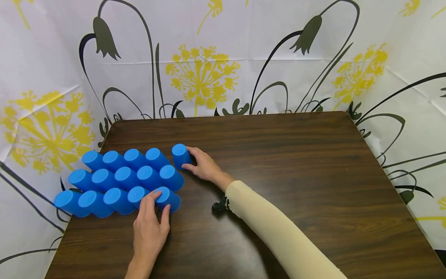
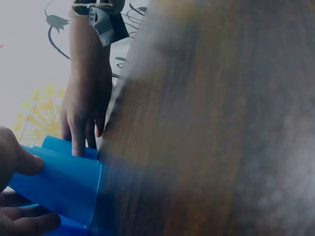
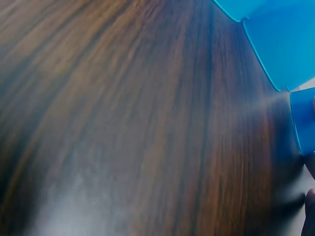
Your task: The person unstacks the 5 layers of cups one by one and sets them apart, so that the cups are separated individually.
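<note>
Blue plastic cups stand upside down in three rows on the left of the table. At the right end of the front row, my left hand grips a blue cup between thumb and fingers; the left wrist view shows its side up close. My right hand holds another blue cup at the right end of the back row, thumb and fingers on its sides. A small gap parts that cup's top from its neighbour. In the right wrist view, a cup and dark fingertips show at the right edge.
The middle row of several cups lies between the two hands. Brown wood-grain table stretches to the right. A white cloth with yellow and grey-green flowers hangs behind. A small black object is at the right wrist.
</note>
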